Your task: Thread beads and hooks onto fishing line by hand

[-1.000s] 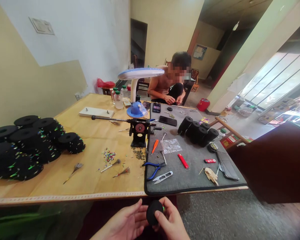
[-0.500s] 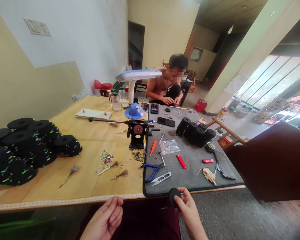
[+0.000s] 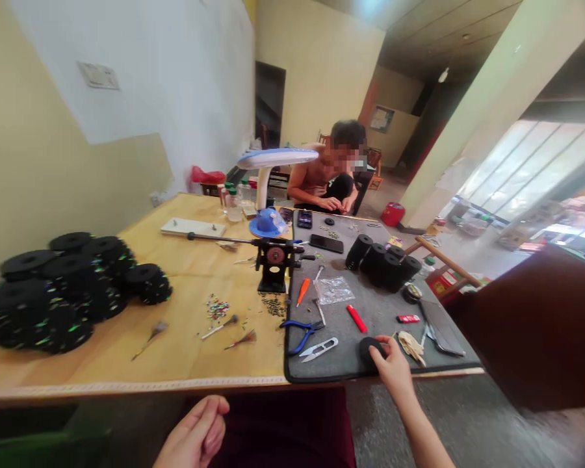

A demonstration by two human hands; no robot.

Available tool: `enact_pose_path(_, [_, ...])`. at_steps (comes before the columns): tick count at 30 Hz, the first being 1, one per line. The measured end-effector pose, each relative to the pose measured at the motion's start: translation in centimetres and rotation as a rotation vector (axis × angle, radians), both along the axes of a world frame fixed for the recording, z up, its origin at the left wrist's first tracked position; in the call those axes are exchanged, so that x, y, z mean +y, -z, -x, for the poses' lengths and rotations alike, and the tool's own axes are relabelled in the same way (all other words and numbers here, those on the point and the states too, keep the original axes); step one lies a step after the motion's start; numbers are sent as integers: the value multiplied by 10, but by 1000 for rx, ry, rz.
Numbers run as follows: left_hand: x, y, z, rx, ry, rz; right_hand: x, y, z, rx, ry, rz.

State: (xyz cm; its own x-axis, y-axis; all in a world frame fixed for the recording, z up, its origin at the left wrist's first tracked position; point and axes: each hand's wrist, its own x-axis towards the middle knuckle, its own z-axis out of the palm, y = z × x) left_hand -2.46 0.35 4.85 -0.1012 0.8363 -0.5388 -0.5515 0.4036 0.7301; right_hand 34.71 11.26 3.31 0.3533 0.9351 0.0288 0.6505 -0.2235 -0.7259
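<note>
My right hand (image 3: 394,369) pinches a round black foam disc (image 3: 368,353) between thumb and fingers, at the front part of the grey mat (image 3: 344,364). Below the table's front edge, my left hand (image 3: 197,429) is closed, its fingertips pressed together; whatever it may hold is hidden. To the left of the disc lie silver thread snips (image 3: 320,350) and blue-handled pliers (image 3: 302,333). A red stick-like object (image 3: 357,318) rests just behind the disc. A crumpled beige cloth-like piece (image 3: 410,346) is close to my right hand.
Several black foam spools (image 3: 73,279) crowd the table's left; others (image 3: 377,262) stand on the mat. A black winding device (image 3: 273,263) with a long rod stands mid-table before a blue-white lamp (image 3: 266,221). Across the table sits another person (image 3: 316,175), hands together.
My right hand has carried the black foam disc forward and right, from the table's edge onto the mat. My left hand stays closed and sits slightly lower and farther left in view.
</note>
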Motion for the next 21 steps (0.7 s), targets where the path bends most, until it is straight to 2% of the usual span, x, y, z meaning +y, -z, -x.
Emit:
enact_pose_path(3, [-7, 0, -3, 69, -1, -73, 6, 2, -11, -189, 9, 80])
enact_pose_path(6, [-12, -3, -7, 123, 7, -114, 9, -2, -13, -333, 13, 78])
enact_pose_path(8, [-16, -3, -11, 157, 26, -132, 6, -8, -5, -444, 26, -14])
enact_pose_path(10, [-18, -2, -16, 201, 54, -150, -6, -16, 15, -509, 5, -201])
enact_pose_path(11, [-19, -1, -19, 224, 70, -158, -14, -19, 30, -479, -49, -286])
enact_pose_path(13, [-21, 0, -25, 258, 96, -170, -35, -23, 67, -284, -262, -337])
enact_pose_path(15, [-22, 1, -32, 263, 113, -178, -56, -22, 109, -12, -504, -267])
enact_pose_path(16, [-23, 1, -35, 257, 121, -182, -66, -20, 130, 120, -583, -214])
enact_pose_path(19, [-25, 1, -43, 250, 154, -203, -86, -13, 177, 462, -658, -70])
enact_pose_path(21, [-27, 2, -46, 252, 178, -228, -91, -7, 193, 699, -659, 84])
